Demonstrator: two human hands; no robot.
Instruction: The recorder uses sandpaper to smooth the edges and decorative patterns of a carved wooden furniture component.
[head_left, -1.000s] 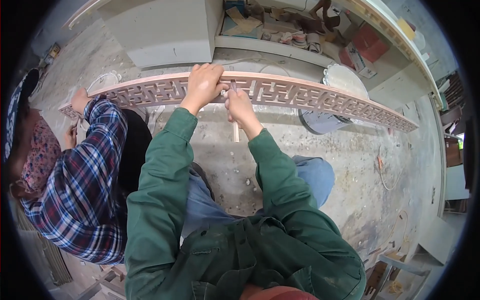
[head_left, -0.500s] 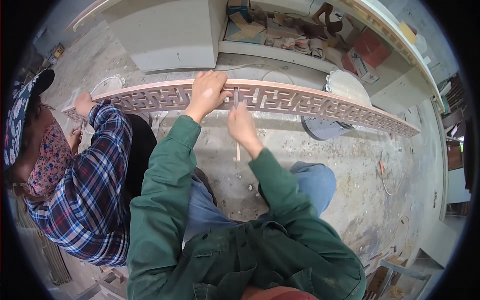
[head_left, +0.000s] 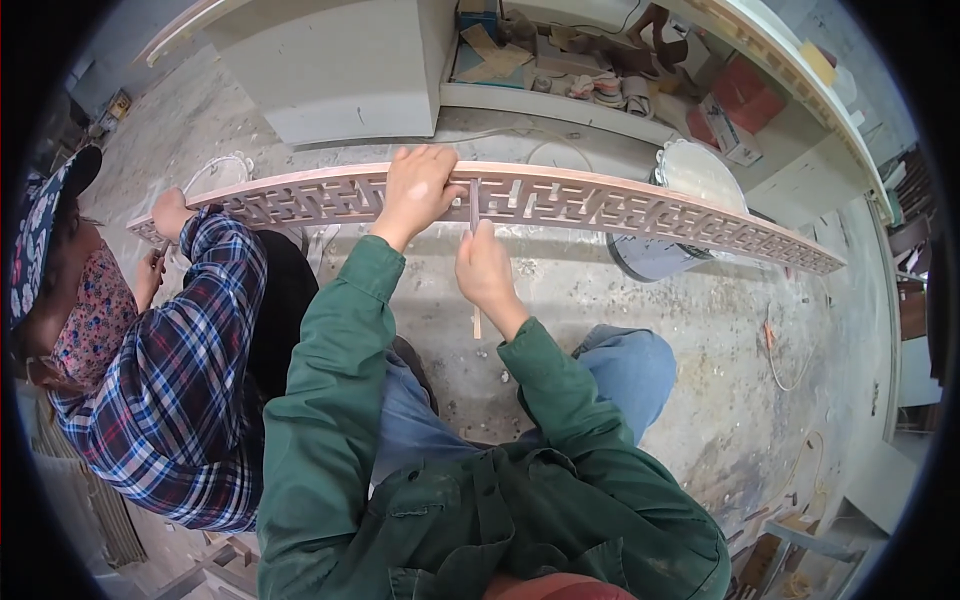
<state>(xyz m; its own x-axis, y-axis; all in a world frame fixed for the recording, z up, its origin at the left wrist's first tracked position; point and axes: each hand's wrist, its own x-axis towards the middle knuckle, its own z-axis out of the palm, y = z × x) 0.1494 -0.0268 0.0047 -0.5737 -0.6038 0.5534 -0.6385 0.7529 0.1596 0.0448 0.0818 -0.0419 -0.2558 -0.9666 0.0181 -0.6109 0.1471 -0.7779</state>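
Observation:
A long carved wooden lattice panel [head_left: 580,205], pierced with a geometric fretwork pattern, stretches across in front of me on its edge. My left hand [head_left: 418,190] is wrapped over its top edge, left of the middle. In my closed right hand [head_left: 484,268] is a thin stick [head_left: 476,325], pale at its lower end and greyish at the top. The stick's upper end reaches up to the fretwork just right of my left hand; how deep it sits in the opening cannot be made out.
At my left a person in a plaid shirt [head_left: 190,370] holds the panel's left end. A round bucket [head_left: 645,258] stands behind the panel on the right. Beyond are a white cabinet [head_left: 330,80] and a cluttered shelf [head_left: 560,105]. A cord [head_left: 785,375] lies on the floor.
My right hand has drawn the stick down a little, toward me. My left hand keeps its place on the panel.

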